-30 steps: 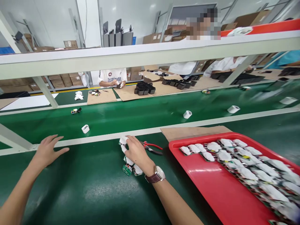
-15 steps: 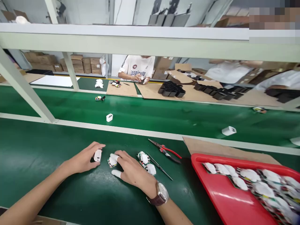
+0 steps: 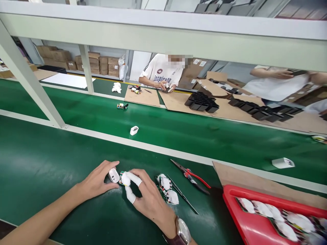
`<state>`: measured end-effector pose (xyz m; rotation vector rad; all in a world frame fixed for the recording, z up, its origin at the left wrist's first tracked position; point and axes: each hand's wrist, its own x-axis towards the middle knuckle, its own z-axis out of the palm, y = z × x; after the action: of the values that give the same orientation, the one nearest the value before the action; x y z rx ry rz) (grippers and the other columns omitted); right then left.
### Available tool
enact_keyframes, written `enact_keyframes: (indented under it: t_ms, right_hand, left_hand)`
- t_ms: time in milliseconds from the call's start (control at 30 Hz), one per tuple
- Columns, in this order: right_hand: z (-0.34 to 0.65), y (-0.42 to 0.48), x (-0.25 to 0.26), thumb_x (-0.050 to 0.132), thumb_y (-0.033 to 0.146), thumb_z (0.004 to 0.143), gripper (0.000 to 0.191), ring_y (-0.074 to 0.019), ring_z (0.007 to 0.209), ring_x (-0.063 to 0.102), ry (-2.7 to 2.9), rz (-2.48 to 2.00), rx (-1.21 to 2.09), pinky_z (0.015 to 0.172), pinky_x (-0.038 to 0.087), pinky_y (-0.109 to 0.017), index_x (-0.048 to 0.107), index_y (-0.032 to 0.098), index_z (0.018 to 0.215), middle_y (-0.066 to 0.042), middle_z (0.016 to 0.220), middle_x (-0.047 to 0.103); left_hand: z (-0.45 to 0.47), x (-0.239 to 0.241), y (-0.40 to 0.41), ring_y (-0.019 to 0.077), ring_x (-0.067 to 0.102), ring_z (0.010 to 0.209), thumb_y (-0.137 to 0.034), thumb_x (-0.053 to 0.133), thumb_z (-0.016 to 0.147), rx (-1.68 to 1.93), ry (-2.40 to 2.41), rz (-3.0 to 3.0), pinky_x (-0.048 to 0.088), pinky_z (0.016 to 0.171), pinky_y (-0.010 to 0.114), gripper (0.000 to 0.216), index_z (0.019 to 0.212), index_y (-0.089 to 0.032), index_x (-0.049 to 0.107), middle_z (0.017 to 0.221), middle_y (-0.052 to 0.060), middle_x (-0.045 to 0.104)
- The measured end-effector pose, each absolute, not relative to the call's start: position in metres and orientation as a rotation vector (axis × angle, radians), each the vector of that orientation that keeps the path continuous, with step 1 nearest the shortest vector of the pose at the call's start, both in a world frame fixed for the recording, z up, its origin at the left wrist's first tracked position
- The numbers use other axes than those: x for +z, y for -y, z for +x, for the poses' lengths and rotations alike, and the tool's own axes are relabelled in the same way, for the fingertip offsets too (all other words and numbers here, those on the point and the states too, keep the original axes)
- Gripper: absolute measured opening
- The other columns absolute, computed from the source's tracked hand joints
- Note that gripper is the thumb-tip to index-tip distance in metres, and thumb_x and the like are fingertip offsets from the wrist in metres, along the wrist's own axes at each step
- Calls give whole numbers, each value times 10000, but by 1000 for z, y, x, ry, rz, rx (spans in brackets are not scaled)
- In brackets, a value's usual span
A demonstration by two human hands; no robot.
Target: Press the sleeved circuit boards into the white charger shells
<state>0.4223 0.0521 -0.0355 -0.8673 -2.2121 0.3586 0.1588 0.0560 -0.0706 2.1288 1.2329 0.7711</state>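
Observation:
My left hand (image 3: 98, 182) rests on the green bench and pinches a small white charger shell (image 3: 113, 175) between thumb and fingers. My right hand (image 3: 148, 199), with white finger cots on thumb and forefinger and a watch on the wrist, pinches a small green circuit board (image 3: 122, 178) right against that shell. Two more boards wrapped in white (image 3: 167, 189) lie just right of my right hand. Red-handled pliers (image 3: 192, 177) and thin tweezers (image 3: 182, 194) lie beside them.
A red tray (image 3: 245, 217) of several white-wrapped boards sits at the lower right on brown cardboard (image 3: 255, 180). White chargers (image 3: 134, 130) (image 3: 283, 163) ride the conveyor beyond. Across it, other people work at cardboard mats with black trays (image 3: 201, 102). A slanted frame post (image 3: 30, 85) stands at the left.
My left hand came in from the far left and took the white shell. My right hand brought a board from the pile over to it; the view tilted down and left.

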Motion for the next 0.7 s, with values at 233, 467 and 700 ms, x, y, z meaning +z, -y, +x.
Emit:
enact_keyframes:
  t_ms: [233, 467, 700]
  right_hand:
    - [422, -53, -39, 556, 73, 951, 525, -268, 1151, 665, 2166, -941, 410, 943, 631, -446, 476, 266, 1432, -119, 1264, 640]
    - [415, -45, -36, 584, 90, 948, 518, -256, 1083, 654, 2147, -806, 502, 887, 628, -419, 504, 278, 1424, -112, 1200, 620]
    - [410, -41, -37, 576, 78, 974, 563, -266, 1070, 664, 2198, -834, 395, 870, 631, -440, 429, 265, 1485, -122, 1216, 655]
  left_hand:
    - [149, -52, -63, 308, 668, 1204, -409, 910, 801, 637, -1195, 2120, 599, 973, 413, 838, 1527, -313, 501, 1468, 125, 573]
    - [166, -57, -59, 242, 683, 922, -574, 861, 826, 770, -1196, 2315, 575, 769, 340, 503, 1118, -218, 657, 1049, 72, 683]
    - [174, -61, -57, 231, 653, 867, -570, 748, 937, 929, -1239, 2620, 556, 736, 347, 445, 1175, -206, 655, 1010, 86, 655]
